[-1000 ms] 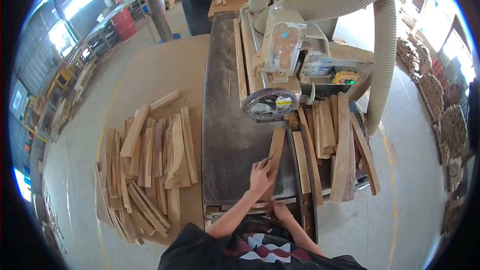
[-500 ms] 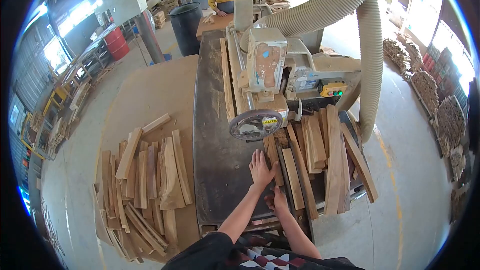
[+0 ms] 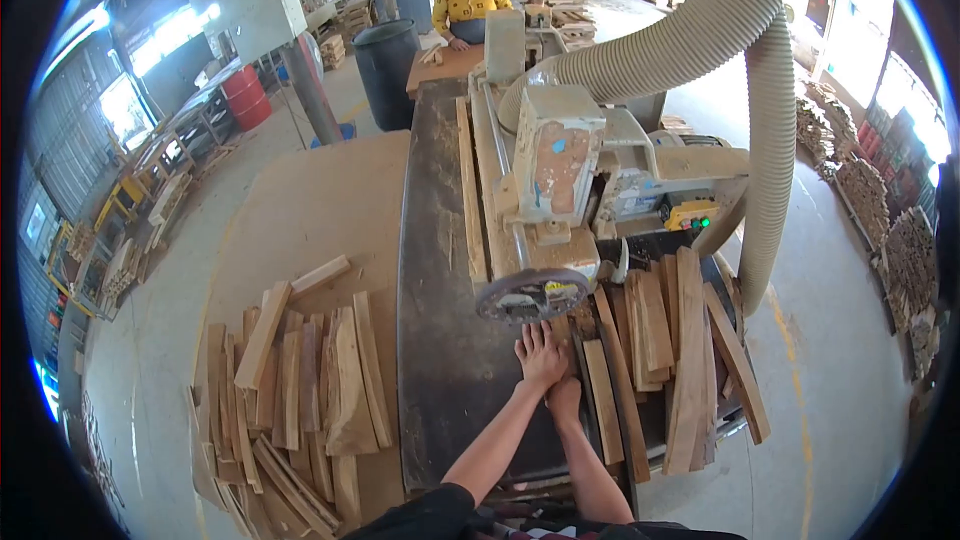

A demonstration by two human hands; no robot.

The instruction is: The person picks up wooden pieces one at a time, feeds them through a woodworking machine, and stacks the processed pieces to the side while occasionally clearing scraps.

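My left hand [image 3: 541, 358] lies with its fingers stretched forward on the dark machine table [image 3: 440, 370], just below the handwheel [image 3: 532, 295]. Its thumb side is at a wooden strip [image 3: 561, 331], of which only a short part shows before the machine. Close behind, my right hand [image 3: 563, 397] is at the near end of that strip; its fingers are mostly covered by the left hand. To the right lies another light strip [image 3: 602, 395], alongside a longer brown one [image 3: 622, 390].
The woodworking machine [image 3: 560, 155] with a thick ribbed hose [image 3: 670, 40] stands ahead. More strips [image 3: 690, 370] lie at right, and a wood pile [image 3: 300, 380] covers part of a brown board at left. A person in a yellow shirt [image 3: 470, 8] stands beyond the machine.
Both hands have moved forward toward the machine, and the wooden strip has gone farther under it. My right hand has come up against the left. The view has shifted slightly.
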